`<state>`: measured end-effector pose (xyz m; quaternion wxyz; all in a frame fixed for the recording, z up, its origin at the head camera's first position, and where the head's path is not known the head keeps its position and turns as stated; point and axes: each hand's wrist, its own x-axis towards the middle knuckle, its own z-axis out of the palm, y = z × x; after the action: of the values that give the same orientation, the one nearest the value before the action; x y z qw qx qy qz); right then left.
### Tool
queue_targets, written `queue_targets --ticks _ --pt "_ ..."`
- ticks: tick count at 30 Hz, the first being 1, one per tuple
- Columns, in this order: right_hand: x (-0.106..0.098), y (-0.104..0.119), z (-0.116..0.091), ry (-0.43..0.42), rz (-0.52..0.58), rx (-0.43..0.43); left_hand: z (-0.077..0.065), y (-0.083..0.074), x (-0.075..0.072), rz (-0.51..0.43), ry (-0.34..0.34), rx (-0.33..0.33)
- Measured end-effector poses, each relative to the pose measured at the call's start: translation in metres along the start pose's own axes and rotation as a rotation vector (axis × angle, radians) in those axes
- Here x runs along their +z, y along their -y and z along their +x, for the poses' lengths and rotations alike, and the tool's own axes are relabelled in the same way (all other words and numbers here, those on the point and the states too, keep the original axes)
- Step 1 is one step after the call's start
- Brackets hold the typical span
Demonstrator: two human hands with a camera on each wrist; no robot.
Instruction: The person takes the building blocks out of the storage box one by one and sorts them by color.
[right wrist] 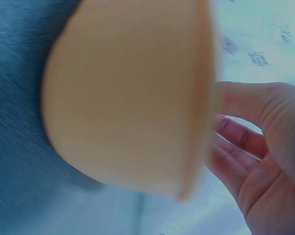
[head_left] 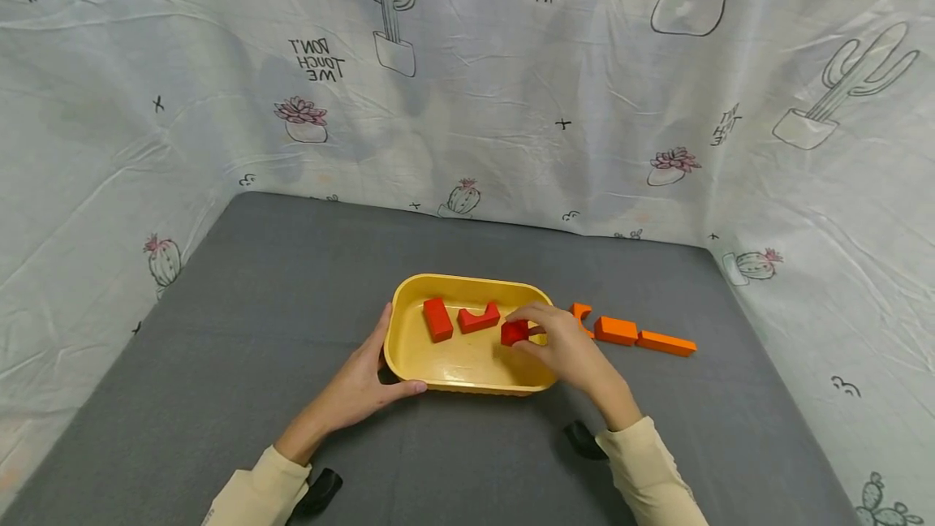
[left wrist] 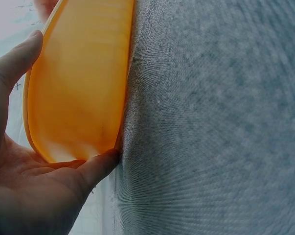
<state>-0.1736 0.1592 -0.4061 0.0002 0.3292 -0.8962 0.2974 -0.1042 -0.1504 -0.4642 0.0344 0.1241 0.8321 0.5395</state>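
We see the left hand [head_left: 359,385] holding the left end of a yellow plastic tub [head_left: 451,365], its thumb at the near rim and its fingers round the end wall. The right hand [head_left: 559,347] pinches a red block [head_left: 514,333] above the tub's floor, near the right end; we cannot tell whether the block touches that floor. Inside lie a red rectangular block [head_left: 437,320] and a red notched block [head_left: 478,321]. Just beyond the tub's right end, on the gray surface [head_left: 329,250], sit an orange notched block [head_left: 580,311], partly hidden by the right hand, an orange rectangular block [head_left: 616,330] and a longer orange bar [head_left: 666,343].

We judge the blocks light, rigid and hardly fragile, their smooth faces a little slippery; we would pinch opposite flat sides, and take the notched ones by their solid ends. The tub looks light and fairly stiff, liable to slide when nudged, so its rim seems our best hold.
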Motion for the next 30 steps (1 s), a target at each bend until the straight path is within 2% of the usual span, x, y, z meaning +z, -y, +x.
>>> queue_targets --ticks 5,11,21,26,30 --pt "-0.020 0.004 -0.010 -0.061 0.009 0.004 0.000 -0.002 -0.001 -0.005 0.002 -0.015" --pt "-0.034 -0.002 -0.027 -0.115 0.015 0.024 0.000 -0.003 0.000 -0.002 0.008 -0.027" --pt "-0.053 -0.008 -0.055 -0.203 -0.065 0.030 0.001 -0.001 0.001 -0.010 0.008 -0.019" --pt "-0.058 -0.016 -0.067 -0.222 -0.108 0.054 0.000 0.000 0.001 -0.053 0.019 0.007" --pt "-0.056 -0.025 -0.075 -0.198 -0.113 0.089 0.000 -0.001 0.001 -0.053 0.022 0.004"
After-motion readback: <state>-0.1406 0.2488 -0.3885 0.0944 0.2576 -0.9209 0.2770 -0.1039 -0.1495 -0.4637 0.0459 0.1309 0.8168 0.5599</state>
